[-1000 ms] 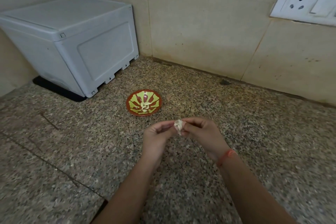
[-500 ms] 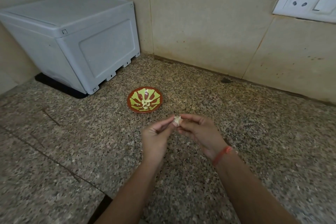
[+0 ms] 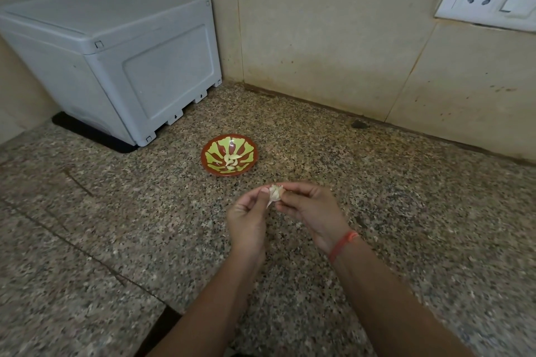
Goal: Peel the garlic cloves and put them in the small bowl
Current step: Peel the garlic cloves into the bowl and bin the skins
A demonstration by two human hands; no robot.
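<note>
Head view, left hand (image 3: 246,219) and right hand (image 3: 311,211) both pinching one garlic clove (image 3: 275,193) above granite counter (image 3: 116,240), small bowl (image 3: 229,158) just beyond holding peeled cloves (image 3: 232,162), grey appliance (image 3: 116,61) back left, bare counter right of the bowl.

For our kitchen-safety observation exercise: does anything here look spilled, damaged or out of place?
Nothing stands out. The small bowl sits upright on the counter with peeled cloves inside, none spilled. Only a dark blotch marks the counter near the wall; I cannot tell what it is.
</note>
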